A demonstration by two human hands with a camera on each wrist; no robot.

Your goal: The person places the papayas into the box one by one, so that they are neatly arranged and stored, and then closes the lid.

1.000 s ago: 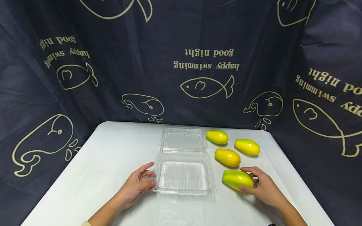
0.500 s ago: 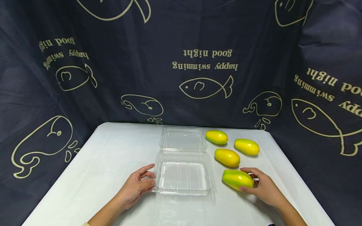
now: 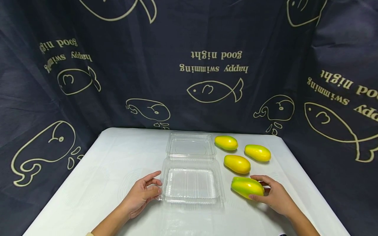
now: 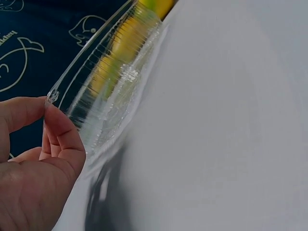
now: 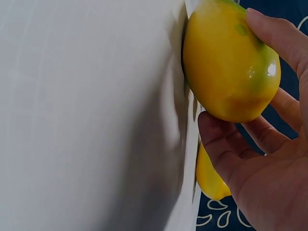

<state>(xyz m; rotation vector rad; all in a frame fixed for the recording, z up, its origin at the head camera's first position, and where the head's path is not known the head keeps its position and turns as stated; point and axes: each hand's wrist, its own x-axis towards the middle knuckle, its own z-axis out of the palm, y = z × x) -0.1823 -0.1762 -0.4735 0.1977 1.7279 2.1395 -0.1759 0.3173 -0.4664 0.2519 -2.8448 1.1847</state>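
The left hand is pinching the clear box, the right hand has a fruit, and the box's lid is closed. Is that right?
The left hand does pinch the clear box and the right hand has a fruit, but the lid is open, not closed: the head view shows it laid back.

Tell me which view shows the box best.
The head view: nearly the whole open box, lid included, from above. The left wrist shows only a slanted part, pinched by the left hand. In the right wrist, I can't make it out.
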